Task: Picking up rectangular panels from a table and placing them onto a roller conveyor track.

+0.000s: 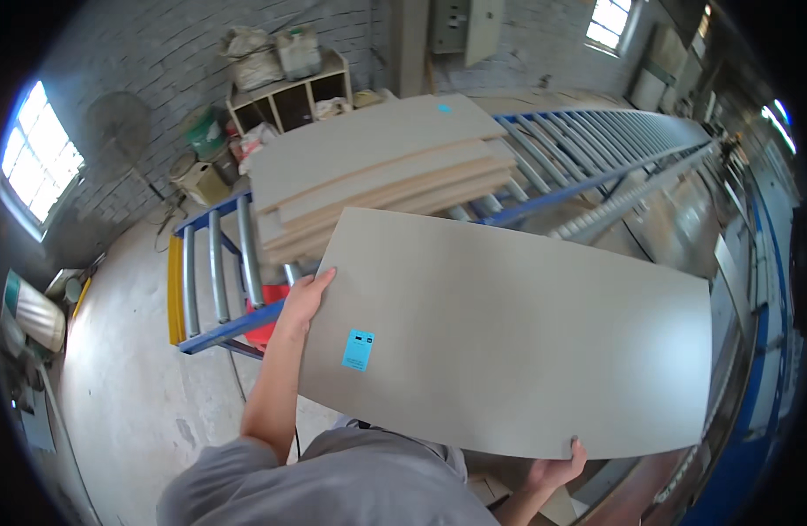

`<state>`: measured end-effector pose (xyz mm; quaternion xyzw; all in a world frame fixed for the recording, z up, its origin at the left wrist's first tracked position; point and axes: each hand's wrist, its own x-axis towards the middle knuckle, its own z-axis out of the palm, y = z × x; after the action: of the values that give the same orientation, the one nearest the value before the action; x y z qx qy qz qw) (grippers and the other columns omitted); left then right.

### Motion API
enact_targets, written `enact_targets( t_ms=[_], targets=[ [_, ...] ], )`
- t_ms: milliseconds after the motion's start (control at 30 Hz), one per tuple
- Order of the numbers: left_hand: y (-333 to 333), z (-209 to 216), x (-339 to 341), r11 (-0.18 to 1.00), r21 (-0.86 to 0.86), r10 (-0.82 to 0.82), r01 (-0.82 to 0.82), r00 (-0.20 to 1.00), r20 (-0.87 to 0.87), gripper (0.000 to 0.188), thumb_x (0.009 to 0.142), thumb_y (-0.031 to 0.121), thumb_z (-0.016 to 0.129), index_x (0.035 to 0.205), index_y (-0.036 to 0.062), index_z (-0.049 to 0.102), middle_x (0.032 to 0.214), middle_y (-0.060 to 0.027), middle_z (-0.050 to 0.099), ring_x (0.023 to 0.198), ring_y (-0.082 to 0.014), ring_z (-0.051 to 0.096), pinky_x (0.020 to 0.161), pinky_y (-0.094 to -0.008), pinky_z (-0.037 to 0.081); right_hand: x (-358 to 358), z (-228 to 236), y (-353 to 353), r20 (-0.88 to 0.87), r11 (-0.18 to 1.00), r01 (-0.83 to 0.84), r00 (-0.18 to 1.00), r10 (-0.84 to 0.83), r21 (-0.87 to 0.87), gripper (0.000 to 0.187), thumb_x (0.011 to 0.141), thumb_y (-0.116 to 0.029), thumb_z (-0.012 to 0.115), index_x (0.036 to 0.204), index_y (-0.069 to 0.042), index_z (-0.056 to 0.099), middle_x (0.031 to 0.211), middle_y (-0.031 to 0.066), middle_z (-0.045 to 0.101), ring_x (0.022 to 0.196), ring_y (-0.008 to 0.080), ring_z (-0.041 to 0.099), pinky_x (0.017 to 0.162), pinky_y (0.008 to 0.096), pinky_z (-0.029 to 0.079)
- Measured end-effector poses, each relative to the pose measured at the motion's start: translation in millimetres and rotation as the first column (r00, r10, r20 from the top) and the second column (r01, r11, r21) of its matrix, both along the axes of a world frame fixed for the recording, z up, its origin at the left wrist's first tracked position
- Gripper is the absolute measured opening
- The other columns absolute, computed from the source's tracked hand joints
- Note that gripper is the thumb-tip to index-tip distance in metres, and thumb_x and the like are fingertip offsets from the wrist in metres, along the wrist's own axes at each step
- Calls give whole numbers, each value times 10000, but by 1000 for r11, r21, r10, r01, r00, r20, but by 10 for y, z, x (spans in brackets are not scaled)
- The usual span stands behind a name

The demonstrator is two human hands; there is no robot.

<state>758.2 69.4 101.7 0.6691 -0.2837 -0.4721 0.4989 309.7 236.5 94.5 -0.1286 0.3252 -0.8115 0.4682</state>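
Note:
A large grey panel [509, 342] with a blue label [359, 350] near its left end is held up in front of my body. My left hand [305, 298] grips its left edge, with the fingers hidden behind the board. On the near long edge, toward the right, my right hand [557, 469] holds the panel from below, thumb over the rim. Just beyond it, a stack of similar panels [377, 145] lies on a roller conveyor [215, 263], its layers unevenly lined up. The top panel there also bears a small blue label.
The conveyor's rollers [587, 131] run away to the far right. At the back stands a shelf unit [291, 103] with sacks on top. A green bucket [204, 131] and a round fan [119, 123] are at the left wall. Blue-edged machinery [758, 351] is along the right.

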Motion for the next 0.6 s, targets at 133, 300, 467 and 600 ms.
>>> enact_targets(
  t_ms=[133,300,467,600],
  targets=[
    [-40,-63,1082,983,41,176,-180,980,89,547,840,357,684,1105,-113,591,1035,-154,648,942,-216,621,793,-328,493,772,-5,-920,-27,989,-123,992,125,81,453,786,-142,539,1194,52,513,1153,150,587,1063,302,577,908,433,491],
    [-50,-113,2024,941,59,330,-334,942,57,532,817,341,707,1096,-98,596,1008,-144,652,906,-216,628,790,-320,496,1796,24,-1921,-48,977,-197,978,201,85,505,750,-112,568,1229,29,494,1185,134,571,1103,287,555,965,403,455],
    [-209,-324,2740,907,96,407,-410,912,50,518,809,336,714,1085,-88,597,1001,-135,649,888,-208,622,779,-320,490,2524,14,-2717,-59,928,-360,929,366,95,509,744,-116,576,1232,6,498,1182,119,572,1104,285,552,958,396,448],
    [-603,-319,2948,888,113,442,-446,895,58,493,806,329,715,1067,-76,611,990,-126,650,879,-204,619,778,-315,486,2725,-181,-3400,-14,890,-445,894,448,98,426,745,-121,582,1155,-13,541,1108,107,603,1047,270,581,911,388,470]
  ],
)
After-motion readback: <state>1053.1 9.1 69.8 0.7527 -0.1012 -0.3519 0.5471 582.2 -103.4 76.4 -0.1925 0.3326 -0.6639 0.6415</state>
